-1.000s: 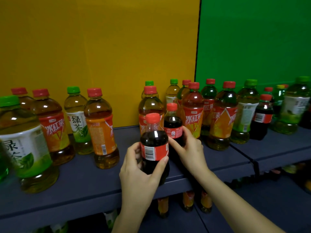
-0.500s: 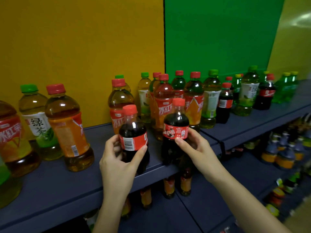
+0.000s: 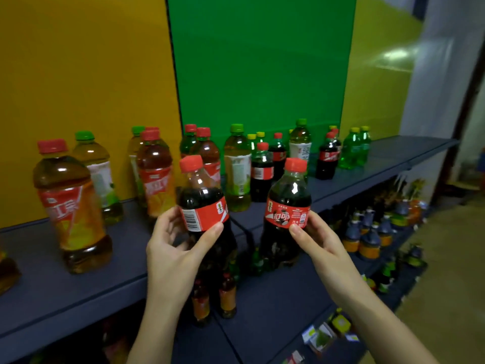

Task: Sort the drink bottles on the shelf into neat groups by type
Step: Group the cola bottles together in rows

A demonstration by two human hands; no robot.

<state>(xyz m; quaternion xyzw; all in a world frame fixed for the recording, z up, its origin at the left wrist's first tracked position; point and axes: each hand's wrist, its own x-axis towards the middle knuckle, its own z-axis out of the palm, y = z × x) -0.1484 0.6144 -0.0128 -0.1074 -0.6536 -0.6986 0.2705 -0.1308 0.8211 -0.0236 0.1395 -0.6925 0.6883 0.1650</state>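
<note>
My left hand [image 3: 173, 248] grips a small cola bottle [image 3: 202, 200] with a red cap and red label, held in front of the shelf edge. My right hand [image 3: 317, 240] grips a second cola bottle [image 3: 287, 203] of the same kind, a little to the right. Both bottles are upright and off the dark shelf [image 3: 78, 285]. Behind them stand iced-tea bottles with red caps [image 3: 70, 203], green-tea bottles with green caps [image 3: 237, 166], more small colas [image 3: 326, 158] and clear green soda bottles [image 3: 350, 151], all mixed together.
The shelf runs from the near left to the far right, backed by yellow and green panels. A lower shelf [image 3: 275, 311] holds more small bottles and packets. Bare shelf surface [image 3: 388, 156] lies at the far right end.
Both hands have carried the cola bottles rightward and farther apart, off the shelf front. The view has swung right along the shelf.
</note>
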